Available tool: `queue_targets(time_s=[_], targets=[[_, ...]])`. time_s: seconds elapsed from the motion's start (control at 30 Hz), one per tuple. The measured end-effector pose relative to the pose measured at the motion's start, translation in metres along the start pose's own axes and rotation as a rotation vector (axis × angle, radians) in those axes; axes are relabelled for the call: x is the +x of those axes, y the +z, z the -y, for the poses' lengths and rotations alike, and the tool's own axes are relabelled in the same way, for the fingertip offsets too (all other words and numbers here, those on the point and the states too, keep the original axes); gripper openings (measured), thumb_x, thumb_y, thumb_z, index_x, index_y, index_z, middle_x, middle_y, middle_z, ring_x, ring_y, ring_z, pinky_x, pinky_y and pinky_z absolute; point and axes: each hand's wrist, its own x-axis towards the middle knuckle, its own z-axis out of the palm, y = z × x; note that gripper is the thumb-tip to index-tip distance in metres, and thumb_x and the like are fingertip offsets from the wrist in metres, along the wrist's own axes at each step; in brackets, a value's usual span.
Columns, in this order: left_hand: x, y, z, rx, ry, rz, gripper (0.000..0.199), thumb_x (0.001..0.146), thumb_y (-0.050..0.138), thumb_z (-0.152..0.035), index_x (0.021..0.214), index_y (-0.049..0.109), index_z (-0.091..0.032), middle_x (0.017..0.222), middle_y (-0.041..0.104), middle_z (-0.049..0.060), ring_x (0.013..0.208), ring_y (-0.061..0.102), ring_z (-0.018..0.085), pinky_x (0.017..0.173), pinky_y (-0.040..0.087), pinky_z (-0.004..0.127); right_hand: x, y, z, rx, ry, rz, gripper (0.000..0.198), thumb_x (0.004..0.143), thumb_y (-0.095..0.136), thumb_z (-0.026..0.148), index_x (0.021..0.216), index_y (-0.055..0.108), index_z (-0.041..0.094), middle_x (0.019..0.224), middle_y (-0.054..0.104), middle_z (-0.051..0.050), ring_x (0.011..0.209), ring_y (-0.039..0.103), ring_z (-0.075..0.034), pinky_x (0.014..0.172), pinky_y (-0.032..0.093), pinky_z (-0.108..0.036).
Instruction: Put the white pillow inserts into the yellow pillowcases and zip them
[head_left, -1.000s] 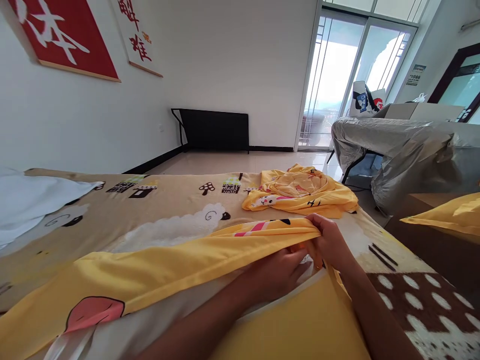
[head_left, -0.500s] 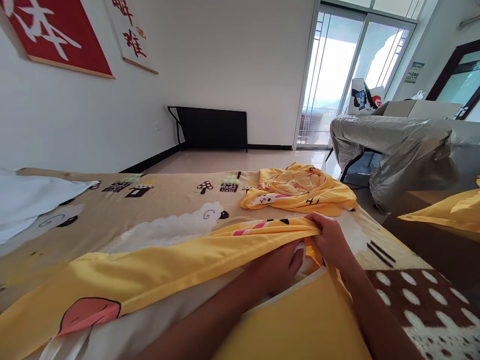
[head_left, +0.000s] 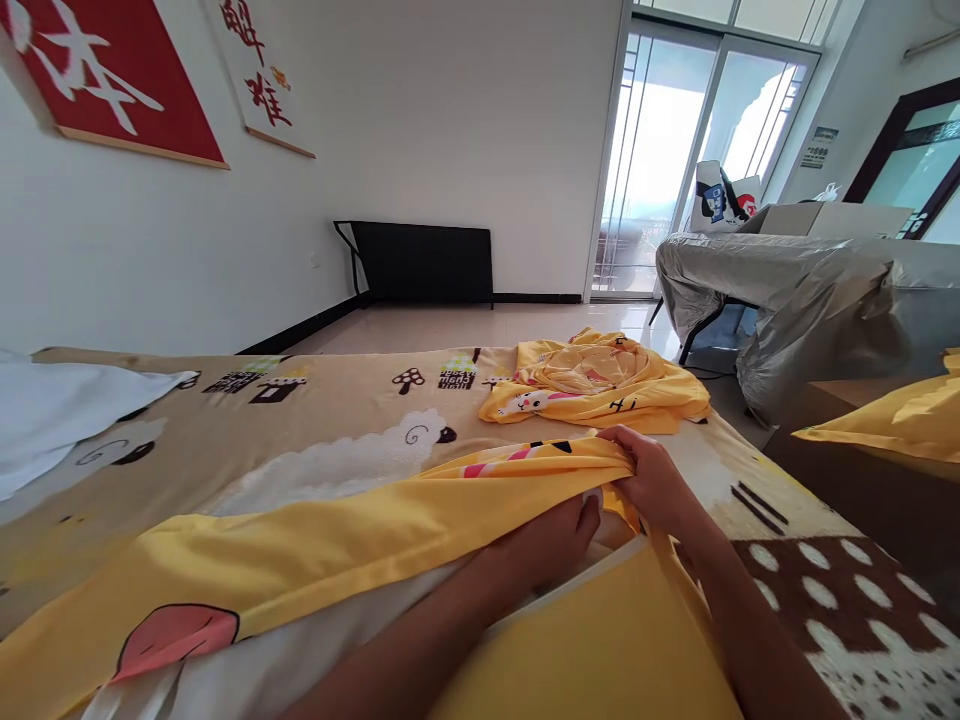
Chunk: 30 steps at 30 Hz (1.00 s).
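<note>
- The yellow cover (head_left: pixel 315 545) lies across the near part of the blanket (head_left: pixel 337 395), its raised edge running up to the right hand (head_left: pixel 651 485).
- Right hand: fingers closed, pinching that edge.
- Left hand (head_left: pixel 551 540): just below, partly under the edge, fingers curled in on a bit of white fabric (head_left: pixel 592 496).
- A pale layer (head_left: pixel 292 655) shows beneath the cover.
- Just beyond the right hand sits a yellow heap (head_left: pixel 600 378), near the blanket's far right corner.
- White cloth (head_left: pixel 64 410) lies at far left.
- Beside the blanket's right edge, a yellow bundle (head_left: pixel 892 418) juts out above a brown box (head_left: pixel 840 395).
- Between cover and far edge runs a sheep-printed strip; past it, pale floor (head_left: pixel 450 325) reaches a black panel (head_left: pixel 420 265).
- Plastic sheeting (head_left: pixel 817 300) stands well off, beyond the heap.
</note>
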Motion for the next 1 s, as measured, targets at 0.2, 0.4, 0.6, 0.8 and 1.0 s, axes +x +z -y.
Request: queue_targets(time_s=[0.2,0.4,0.6,0.8,1.0], targets=[[-0.001,0.005,0.004,-0.028,0.021,-0.044,0.033,0.094,0.033,-0.036,0.103,0.061,-0.022,0.108,0.068,0.007,0.101,0.061,0.022,0.093,0.047,0.037,-0.002,0.002,0.005,-0.159,0.025,-0.174,0.027,0.058,0.049,0.012,0.082,0.060,0.020,0.072,0.066,0.000,0.068,0.058,-0.017,0.065,0.040,-0.025],[-0.003,0.005,0.004,-0.078,0.000,-0.052,0.037,0.095,0.030,-0.039,0.105,0.060,-0.021,0.108,0.067,0.007,0.099,0.062,0.023,0.093,0.047,0.039,-0.001,0.006,0.001,0.047,-0.044,-0.183,0.028,0.059,0.045,0.014,0.081,0.062,0.019,0.086,0.067,-0.004,0.081,0.059,-0.019,0.070,0.045,-0.027],[-0.002,0.006,0.004,-0.125,0.012,-0.030,0.038,0.094,0.032,-0.038,0.116,0.058,-0.021,0.120,0.063,0.008,0.112,0.056,0.024,0.102,0.042,0.040,0.002,0.009,-0.004,0.196,0.064,-0.164,0.025,0.060,0.047,0.017,0.081,0.060,0.017,0.078,0.066,-0.003,0.074,0.060,-0.018,0.068,0.045,-0.027],[-0.002,0.005,0.005,-0.094,0.027,-0.014,0.035,0.092,0.036,-0.034,0.117,0.060,-0.024,0.118,0.065,0.008,0.108,0.060,0.025,0.099,0.045,0.040,0.004,0.008,-0.006,-0.029,0.088,-0.112,0.022,0.060,0.046,0.016,0.076,0.060,0.018,0.075,0.067,-0.001,0.072,0.057,-0.017,0.067,0.040,-0.025],[-0.003,0.007,0.006,0.007,0.100,0.004,0.038,0.089,0.042,-0.028,0.124,0.056,-0.021,0.115,0.066,0.011,0.109,0.060,0.028,0.099,0.045,0.045,0.006,0.005,-0.009,-0.198,0.098,-0.039,0.023,0.060,0.041,0.016,0.068,0.063,0.018,0.071,0.065,-0.004,0.071,0.054,-0.018,0.065,0.036,-0.026]])
